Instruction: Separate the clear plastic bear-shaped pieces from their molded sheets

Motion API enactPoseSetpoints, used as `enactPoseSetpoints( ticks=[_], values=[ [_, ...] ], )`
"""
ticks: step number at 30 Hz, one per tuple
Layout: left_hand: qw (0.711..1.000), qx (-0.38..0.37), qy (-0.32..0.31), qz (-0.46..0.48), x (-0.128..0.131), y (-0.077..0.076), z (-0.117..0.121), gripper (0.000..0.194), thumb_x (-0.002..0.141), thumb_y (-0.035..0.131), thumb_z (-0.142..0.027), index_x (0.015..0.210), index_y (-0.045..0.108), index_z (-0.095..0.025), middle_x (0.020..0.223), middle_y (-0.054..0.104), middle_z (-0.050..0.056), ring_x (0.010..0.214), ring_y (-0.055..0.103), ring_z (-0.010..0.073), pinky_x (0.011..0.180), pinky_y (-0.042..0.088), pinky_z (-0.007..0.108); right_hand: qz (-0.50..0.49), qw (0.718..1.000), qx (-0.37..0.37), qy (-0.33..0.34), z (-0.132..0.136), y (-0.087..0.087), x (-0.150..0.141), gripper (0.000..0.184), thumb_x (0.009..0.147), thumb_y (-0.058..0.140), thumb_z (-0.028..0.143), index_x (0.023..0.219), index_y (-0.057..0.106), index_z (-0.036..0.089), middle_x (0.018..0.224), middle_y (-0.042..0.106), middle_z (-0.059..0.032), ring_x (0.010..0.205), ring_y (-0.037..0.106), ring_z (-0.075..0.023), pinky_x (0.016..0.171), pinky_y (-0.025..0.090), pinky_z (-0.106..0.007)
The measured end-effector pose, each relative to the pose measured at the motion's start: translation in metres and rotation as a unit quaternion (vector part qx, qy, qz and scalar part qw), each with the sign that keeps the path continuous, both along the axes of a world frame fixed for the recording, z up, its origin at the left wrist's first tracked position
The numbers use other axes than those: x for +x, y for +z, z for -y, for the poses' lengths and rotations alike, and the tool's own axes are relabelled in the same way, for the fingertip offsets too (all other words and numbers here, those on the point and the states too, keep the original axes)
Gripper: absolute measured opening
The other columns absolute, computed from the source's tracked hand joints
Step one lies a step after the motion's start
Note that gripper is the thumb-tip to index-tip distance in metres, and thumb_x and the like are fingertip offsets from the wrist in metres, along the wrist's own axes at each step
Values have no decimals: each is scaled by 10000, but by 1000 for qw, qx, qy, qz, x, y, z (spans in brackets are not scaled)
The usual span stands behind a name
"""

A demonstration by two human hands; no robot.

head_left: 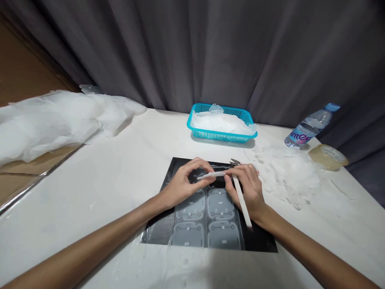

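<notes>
Over a black mat (260, 243), my left hand (183, 182) pinches a thin, translucent white plastic piece (212, 175), seen nearly edge-on. The fingertips of my right hand (248, 184) touch the piece's right end. A tool with a white-wrapped handle (242, 202) is tucked in my right hand; its dark, pointed metal tips, which look like snips, stick out beyond the fingers. Beneath both hands lies a clear moulded sheet of rounded, translucent plastic parts (221, 204), joined in rows. My fingers partly hide the sheet's far end.
A blue basket (221, 134) of translucent pieces stands at the back. To the right are a heap of clear plastic scraps (288, 172), a water bottle (311, 126) and a tape roll (327, 156). A large white plastic pile (60, 120) lies on cardboard at left. Grey curtain (168, 52) hangs behind.
</notes>
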State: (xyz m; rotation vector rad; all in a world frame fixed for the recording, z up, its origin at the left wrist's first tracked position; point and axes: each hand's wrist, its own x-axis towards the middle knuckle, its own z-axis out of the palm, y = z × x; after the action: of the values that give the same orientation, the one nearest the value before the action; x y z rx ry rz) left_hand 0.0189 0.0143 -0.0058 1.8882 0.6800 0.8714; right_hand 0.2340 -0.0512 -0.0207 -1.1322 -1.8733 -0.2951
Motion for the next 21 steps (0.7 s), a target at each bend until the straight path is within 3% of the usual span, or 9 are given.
enactPoseSetpoints(
  ticks=[5,9,11,14,16,18,21],
  values=[
    [997,-72,19,21,1,1,2,218,980,691,-387,987,673,-169,966,631,25,911,619,166,837,495,273,-7,998,-69,12,-4,-2,-2,103,970,610,141,1049,626,204,932,691,-62,866,625,-223,790,520,-367],
    [988,-130,58,60,-1,3,-1,281,968,699,-430,909,618,-168,810,583,-23,743,586,122,702,518,226,-14,998,-67,8,-6,-4,-4,137,982,581,120,1086,631,194,955,689,-68,884,628,-222,827,525,-369],
    [989,-128,47,63,-4,9,-8,301,960,702,-455,923,617,-168,821,617,-14,740,621,134,687,561,240,-17,998,-60,11,-8,-4,-6,131,984,578,114,1079,632,185,948,681,-70,885,630,-221,836,526,-366],
    [995,-61,55,56,-6,27,-33,318,957,695,-479,993,638,-168,890,700,26,770,693,171,711,613,283,-13,998,-42,34,-9,-4,-8,120,988,574,114,1077,633,169,933,665,-71,875,636,-215,836,532,-357],
    [990,44,130,27,-1,43,-60,340,985,642,-499,1061,662,-168,965,743,58,843,728,203,768,619,307,-9,998,-39,45,-10,-5,-9,118,995,567,123,1084,635,162,930,659,-73,871,638,-214,824,538,-349],
    [958,185,205,-71,9,57,-93,405,1043,501,-525,1154,665,-171,1074,767,91,953,742,243,862,606,345,-10,998,-45,44,-11,-5,-9,121,1003,555,133,1087,637,162,930,657,-76,873,636,-216,808,544,-344],
    [952,223,168,-123,28,63,-133,455,1024,516,-504,1360,596,-209,1354,704,101,1224,674,301,1066,526,426,-11,998,-44,40,-12,-6,-10,125,1019,533,146,1081,639,166,922,659,-78,867,634,-219,797,550,-349]
  ],
)
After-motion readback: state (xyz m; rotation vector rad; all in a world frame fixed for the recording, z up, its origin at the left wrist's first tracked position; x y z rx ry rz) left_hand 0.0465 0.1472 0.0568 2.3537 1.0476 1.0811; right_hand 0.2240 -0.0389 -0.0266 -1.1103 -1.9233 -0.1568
